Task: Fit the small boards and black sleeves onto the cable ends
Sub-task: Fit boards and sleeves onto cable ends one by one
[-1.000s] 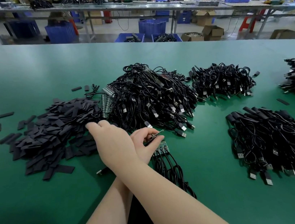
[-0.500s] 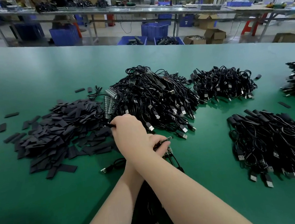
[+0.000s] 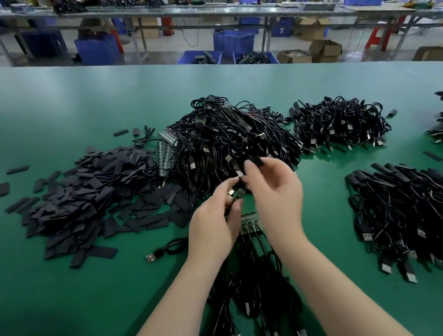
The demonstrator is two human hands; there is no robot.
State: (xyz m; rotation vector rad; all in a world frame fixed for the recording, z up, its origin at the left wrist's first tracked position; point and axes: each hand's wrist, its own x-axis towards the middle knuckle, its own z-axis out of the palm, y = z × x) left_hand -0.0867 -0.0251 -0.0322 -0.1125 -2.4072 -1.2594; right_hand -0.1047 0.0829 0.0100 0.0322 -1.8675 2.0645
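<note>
Both bare forearms reach forward over the green counter (image 3: 63,304), hands raised side by side. The left hand (image 3: 212,230) pinches a small board (image 3: 236,194) on a cable end. The right hand (image 3: 274,189) pinches a black sleeve (image 3: 256,161) at its fingertips, just above the board. Loose sleeves (image 3: 90,194) lie left, cable heaps (image 3: 225,144) behind and right. Workbenches (image 3: 192,8) and blue crates (image 3: 231,41) fill the room beyond.

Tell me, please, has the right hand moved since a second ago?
Yes. The right hand has swung rightward, away from the sleeve pile, holding a black sleeve, no longer crossed over the left hand.
</note>
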